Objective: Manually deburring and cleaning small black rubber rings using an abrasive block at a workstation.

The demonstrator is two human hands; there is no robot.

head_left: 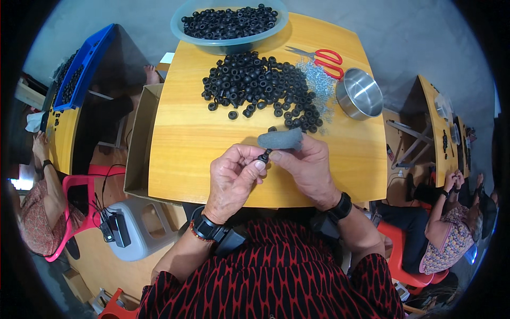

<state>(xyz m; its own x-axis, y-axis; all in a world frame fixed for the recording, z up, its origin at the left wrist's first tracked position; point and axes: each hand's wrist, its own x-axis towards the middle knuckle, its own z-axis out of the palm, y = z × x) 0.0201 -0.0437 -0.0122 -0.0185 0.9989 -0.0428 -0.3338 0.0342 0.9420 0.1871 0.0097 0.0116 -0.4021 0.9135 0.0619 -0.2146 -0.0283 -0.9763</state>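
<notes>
- Black-and-red patterned shirt (276, 266) nearest the lens; dark bands on both our wrists, left band (207, 226), right band (340, 207).
- Our left hand (239, 173): narrow pinch, thumb and fingers closed on a small black part (264, 157), held up just above the near half of the table.
- Our right hand (305, 165): thumb tip at the upper end of that part. Can't tell if it grips or only touches.
- Grey piece (281, 139), fabric-looking, along our right fingers. Can't tell if we wear it or hold it.
- Yellow wood-look table (186, 175) under both hands; open cardboard box (141, 143) beside its left edge.
- Loose pile of black ring-like parts (249, 82) beyond our hands, a few strays on its near side.
- Heap of small clear bits (319, 87) against the pile's right side.
- Round steel bowl (360, 93) just right of those bits.
- Red-handled scissors (329, 56) behind the bits, blades apart, pointing left.
- Translucent tub (228, 47) at the far edge, heaped with more black parts.
- Off to the sides: one seated co-worker (40, 218) left, near a blue tray (100, 50); another (451, 228) right, hands raised together at a second table.
</notes>
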